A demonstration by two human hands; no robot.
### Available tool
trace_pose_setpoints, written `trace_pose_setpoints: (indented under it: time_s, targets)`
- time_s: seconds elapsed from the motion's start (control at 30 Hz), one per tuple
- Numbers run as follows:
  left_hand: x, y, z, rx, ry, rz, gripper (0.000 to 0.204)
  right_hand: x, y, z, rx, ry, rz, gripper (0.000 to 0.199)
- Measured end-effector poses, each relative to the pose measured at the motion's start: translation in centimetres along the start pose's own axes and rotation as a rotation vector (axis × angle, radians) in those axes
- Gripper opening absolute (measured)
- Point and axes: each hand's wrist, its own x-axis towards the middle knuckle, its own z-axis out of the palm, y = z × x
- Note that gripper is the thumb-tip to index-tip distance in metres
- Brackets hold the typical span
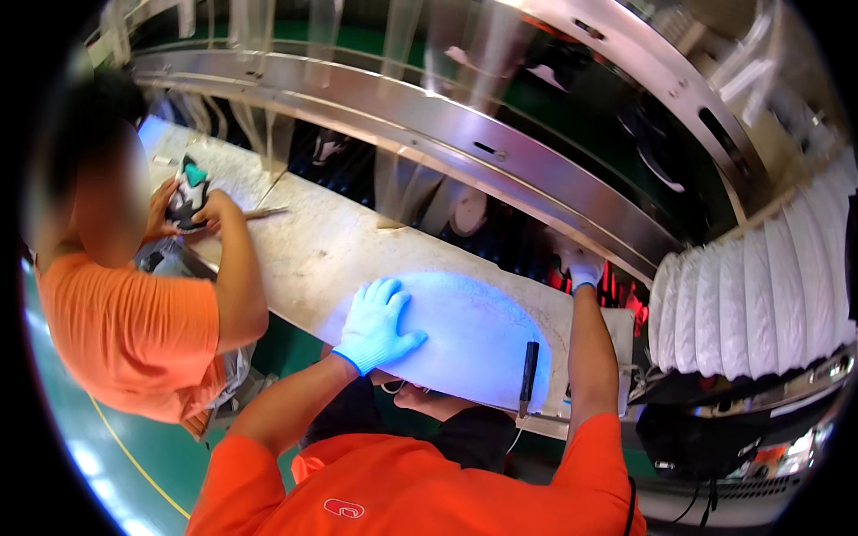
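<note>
My left hand (377,320), in a light glove, lies flat with fingers spread on the worn work surface (322,250), inside a patch of bluish light. My right hand (583,266), also gloved, reaches over the far edge of the bench toward the dark conveyor opening; its fingers are partly hidden and I cannot tell whether it holds anything. A dark brush-like tool (529,368) lies on the bench between my arms.
A co-worker in an orange shirt (134,330) at the left holds a black, white and teal shoe (188,195) in both hands. A curved metal conveyor frame (429,112) runs behind the bench. A white ribbed duct (760,295) stands at the right.
</note>
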Motion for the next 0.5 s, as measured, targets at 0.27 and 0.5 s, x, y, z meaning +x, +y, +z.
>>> trace_pose_setpoints:
  time_s: [0.27,0.5]
  targets:
    - [0.3,-0.1,0.2,-0.062,0.009,0.057,0.08,1.4,3.8,5.2,0.595,0.064,0.086,0.039]
    - [-0.9,-0.6,0.5,-0.012,0.243,0.222,0.101,-18.1,-6.0,-10.4,2.062,-0.39,0.173,0.048]
